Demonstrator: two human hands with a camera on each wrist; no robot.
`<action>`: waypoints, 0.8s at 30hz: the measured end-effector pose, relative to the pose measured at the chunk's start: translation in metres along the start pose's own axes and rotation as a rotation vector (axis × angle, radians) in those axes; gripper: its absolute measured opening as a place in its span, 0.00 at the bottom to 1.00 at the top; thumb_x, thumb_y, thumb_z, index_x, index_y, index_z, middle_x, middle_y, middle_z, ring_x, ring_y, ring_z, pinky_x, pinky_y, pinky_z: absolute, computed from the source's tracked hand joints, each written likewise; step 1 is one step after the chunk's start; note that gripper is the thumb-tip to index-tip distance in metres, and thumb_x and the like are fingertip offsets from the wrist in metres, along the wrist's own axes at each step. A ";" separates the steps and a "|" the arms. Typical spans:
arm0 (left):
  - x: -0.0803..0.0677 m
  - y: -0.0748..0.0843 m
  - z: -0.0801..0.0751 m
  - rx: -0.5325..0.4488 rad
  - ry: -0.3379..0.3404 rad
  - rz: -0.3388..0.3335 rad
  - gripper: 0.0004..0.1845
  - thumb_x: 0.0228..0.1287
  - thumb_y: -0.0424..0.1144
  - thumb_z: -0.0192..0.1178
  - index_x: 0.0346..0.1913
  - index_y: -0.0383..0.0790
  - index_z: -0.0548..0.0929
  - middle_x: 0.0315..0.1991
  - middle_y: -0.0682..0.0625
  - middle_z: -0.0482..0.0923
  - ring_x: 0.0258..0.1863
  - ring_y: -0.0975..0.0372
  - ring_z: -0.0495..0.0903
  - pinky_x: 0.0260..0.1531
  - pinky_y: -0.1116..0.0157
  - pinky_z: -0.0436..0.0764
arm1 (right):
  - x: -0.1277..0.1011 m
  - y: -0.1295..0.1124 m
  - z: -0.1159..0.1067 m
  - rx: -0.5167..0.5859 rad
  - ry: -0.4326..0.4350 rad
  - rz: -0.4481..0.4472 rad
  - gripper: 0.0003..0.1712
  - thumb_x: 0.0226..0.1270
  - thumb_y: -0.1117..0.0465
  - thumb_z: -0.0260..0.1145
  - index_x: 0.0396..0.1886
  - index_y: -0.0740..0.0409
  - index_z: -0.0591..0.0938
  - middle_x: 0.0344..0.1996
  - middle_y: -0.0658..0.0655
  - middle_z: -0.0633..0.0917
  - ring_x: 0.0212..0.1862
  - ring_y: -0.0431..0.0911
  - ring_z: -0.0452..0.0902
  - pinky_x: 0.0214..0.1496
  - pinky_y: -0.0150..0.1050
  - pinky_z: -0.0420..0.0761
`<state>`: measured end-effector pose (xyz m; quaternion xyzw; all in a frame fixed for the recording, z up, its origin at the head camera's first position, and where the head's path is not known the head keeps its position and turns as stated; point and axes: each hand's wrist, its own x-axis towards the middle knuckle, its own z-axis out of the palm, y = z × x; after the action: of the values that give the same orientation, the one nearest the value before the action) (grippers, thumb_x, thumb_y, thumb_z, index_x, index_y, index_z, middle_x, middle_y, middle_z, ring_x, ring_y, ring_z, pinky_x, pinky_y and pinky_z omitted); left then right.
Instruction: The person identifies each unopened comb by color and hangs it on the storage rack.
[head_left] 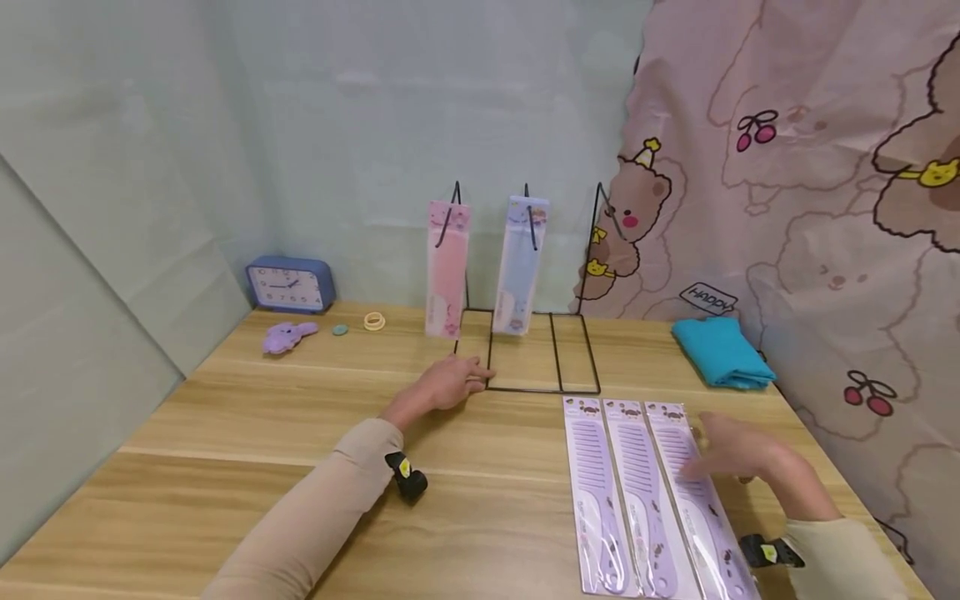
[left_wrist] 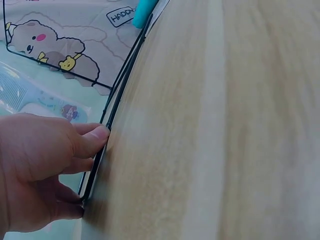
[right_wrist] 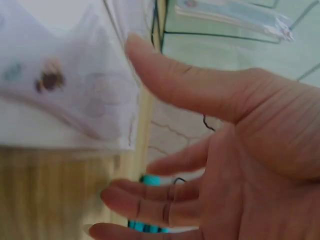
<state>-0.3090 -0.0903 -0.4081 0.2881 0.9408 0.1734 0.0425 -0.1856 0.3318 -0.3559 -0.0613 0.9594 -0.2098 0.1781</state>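
Observation:
A black wire rack (head_left: 542,388) stands at the table's back centre. A pink comb pack (head_left: 447,271) hangs on its left hook and a blue comb pack (head_left: 520,267) on the middle one; the right hook (head_left: 600,193) is bare. My left hand (head_left: 476,379) holds the front left corner of the rack's base. In the left wrist view the left hand (left_wrist: 85,170) has its thumb on the wire (left_wrist: 116,102) and curled fingers below it. Three purple comb packs (head_left: 600,492) lie side by side at the front right. My right hand (head_left: 693,454) hovers with fingers spread over the rightmost pack (right_wrist: 65,80).
A blue clock (head_left: 291,285), a purple plush clip (head_left: 287,337), a small teal disc (head_left: 340,330) and a yellow hair ring (head_left: 374,321) sit at the back left. A folded teal cloth (head_left: 722,352) lies at the back right. A bear-print curtain (head_left: 825,167) hangs along the table's right side.

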 end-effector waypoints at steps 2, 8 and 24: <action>0.000 0.000 0.001 -0.005 -0.001 -0.005 0.20 0.76 0.41 0.55 0.67 0.46 0.78 0.71 0.34 0.65 0.70 0.44 0.66 0.74 0.48 0.53 | 0.001 -0.004 0.004 0.000 0.009 0.070 0.62 0.48 0.48 0.82 0.65 0.86 0.57 0.49 0.77 0.75 0.33 0.55 0.75 0.24 0.46 0.81; 0.000 -0.001 0.002 -0.017 -0.001 -0.016 0.20 0.76 0.41 0.55 0.67 0.46 0.78 0.71 0.34 0.64 0.70 0.44 0.65 0.75 0.49 0.51 | 0.006 -0.005 0.008 0.003 0.043 0.124 0.50 0.47 0.50 0.83 0.53 0.82 0.66 0.35 0.64 0.75 0.28 0.50 0.73 0.25 0.41 0.78; -0.002 0.001 0.006 -0.022 0.019 -0.056 0.20 0.77 0.41 0.53 0.68 0.48 0.78 0.73 0.35 0.63 0.70 0.32 0.56 0.70 0.39 0.56 | 0.017 0.031 -0.008 0.326 0.106 0.047 0.18 0.65 0.74 0.61 0.51 0.80 0.69 0.36 0.64 0.78 0.28 0.48 0.77 0.28 0.42 0.83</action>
<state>-0.3051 -0.0888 -0.4132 0.2594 0.9469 0.1854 0.0417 -0.2057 0.3597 -0.3677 0.0019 0.9219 -0.3615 0.1395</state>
